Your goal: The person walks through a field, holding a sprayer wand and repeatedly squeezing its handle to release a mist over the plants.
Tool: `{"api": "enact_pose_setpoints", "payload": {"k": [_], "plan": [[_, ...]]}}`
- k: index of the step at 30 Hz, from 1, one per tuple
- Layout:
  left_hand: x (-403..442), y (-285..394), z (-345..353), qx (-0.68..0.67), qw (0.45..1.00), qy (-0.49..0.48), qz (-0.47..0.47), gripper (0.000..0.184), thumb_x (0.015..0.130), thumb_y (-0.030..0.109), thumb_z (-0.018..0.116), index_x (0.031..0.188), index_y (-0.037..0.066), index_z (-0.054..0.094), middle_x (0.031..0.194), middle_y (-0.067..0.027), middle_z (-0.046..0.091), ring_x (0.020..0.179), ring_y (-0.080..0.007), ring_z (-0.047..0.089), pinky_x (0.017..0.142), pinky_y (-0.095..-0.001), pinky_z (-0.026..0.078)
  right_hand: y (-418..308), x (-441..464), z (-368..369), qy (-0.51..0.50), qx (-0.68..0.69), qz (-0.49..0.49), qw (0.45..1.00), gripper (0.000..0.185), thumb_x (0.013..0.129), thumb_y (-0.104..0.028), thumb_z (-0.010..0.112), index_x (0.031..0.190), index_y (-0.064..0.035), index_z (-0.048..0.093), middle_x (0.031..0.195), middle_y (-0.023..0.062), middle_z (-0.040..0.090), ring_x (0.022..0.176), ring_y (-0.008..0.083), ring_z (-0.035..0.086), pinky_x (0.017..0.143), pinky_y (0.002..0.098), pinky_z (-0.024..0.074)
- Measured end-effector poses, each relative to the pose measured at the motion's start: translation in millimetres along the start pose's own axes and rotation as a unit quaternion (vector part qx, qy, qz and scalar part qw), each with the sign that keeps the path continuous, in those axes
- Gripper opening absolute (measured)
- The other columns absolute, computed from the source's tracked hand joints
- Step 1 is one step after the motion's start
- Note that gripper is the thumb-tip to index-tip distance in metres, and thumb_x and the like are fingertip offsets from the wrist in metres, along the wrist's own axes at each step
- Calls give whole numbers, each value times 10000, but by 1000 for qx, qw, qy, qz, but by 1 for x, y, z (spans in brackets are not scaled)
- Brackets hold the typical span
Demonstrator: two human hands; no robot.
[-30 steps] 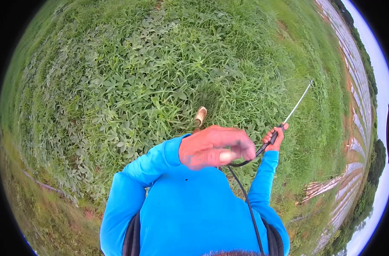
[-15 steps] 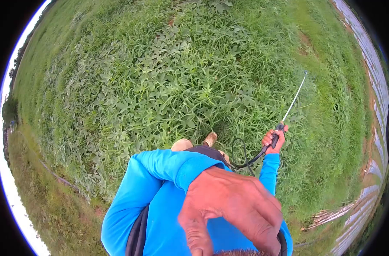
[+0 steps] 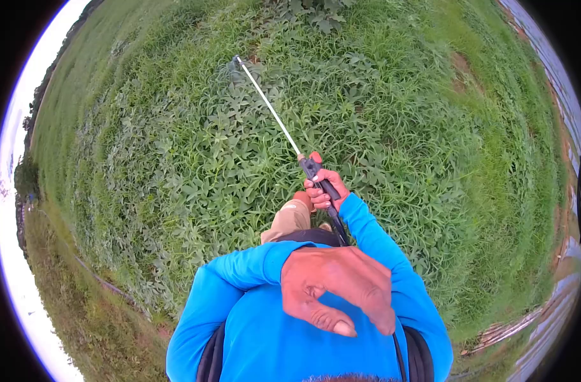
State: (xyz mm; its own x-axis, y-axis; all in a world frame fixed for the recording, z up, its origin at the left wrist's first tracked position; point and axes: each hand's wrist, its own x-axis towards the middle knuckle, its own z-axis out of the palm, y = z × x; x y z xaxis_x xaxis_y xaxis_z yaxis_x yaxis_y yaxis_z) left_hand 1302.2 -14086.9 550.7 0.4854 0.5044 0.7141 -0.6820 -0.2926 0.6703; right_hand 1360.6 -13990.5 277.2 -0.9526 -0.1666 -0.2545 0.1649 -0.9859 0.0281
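My right hand point(image 3: 330, 190) is wrapped round the black handle of a sprayer wand point(image 3: 269, 106), which has a red part near the grip. The pale shaft points forward and left, and its nozzle point(image 3: 237, 59) is over the green plants point(image 3: 214, 140). A faint bluish haze shows around the nozzle. In front of my chest, my left hand point(image 3: 338, 280) is open, thumb apart from curved fingers, with nothing visible in it. Below the handle a black hose point(image 3: 339, 230) runs toward my waist.
Dense weeds and leafy plants surround my legs point(image 3: 290, 219). Dark straps point(image 3: 420, 356) lie over my blue top. Long pale sheeting point(image 3: 561, 299) runs along the right edge. A leafier bush point(image 3: 322, 16) stands ahead. Drier growth point(image 3: 80, 305) covers the lower left.
My right hand has swung the wand from the right side to the left, across the front. My left hand has drawn slightly left and up, away from the camera.
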Motion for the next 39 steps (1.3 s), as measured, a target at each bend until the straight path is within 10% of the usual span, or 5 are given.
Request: {"api": "enact_pose_setpoints", "payload": {"k": [13,27,32,39], "plan": [[-95,-10,-180,5,937,152,-314,384,851,314,538,917,-54,624,916,-179,620,853,-300,581,772,-405,427,-164,129,60,-89,-122,168,974,160,745,-231,558,771,-113,453,538,-45,400,359,43,353,300,213,315],[-133,-48,-318,-118,883,265,-368,387,878,312,488,977,-45,598,912,-132,598,842,-198,562,761,-320,441,-267,34,55,217,-178,-81,956,170,789,-259,550,719,-137,454,530,-43,404,371,56,347,332,225,306],[-210,-104,-375,-118,738,504,-433,346,865,362,520,967,45,613,872,-50,624,742,-131,580,686,-280,470,-254,-65,27,278,-79,-179,940,152,794,-251,544,774,-131,453,549,-38,396,392,57,370,343,232,327],[-333,-166,-409,-55,566,572,-592,288,831,367,521,923,111,614,813,-10,630,638,-130,572,568,-301,456,-219,-175,-3,317,19,-356,879,163,786,-268,537,769,-121,469,554,-28,414,384,81,394,350,245,348]]}}
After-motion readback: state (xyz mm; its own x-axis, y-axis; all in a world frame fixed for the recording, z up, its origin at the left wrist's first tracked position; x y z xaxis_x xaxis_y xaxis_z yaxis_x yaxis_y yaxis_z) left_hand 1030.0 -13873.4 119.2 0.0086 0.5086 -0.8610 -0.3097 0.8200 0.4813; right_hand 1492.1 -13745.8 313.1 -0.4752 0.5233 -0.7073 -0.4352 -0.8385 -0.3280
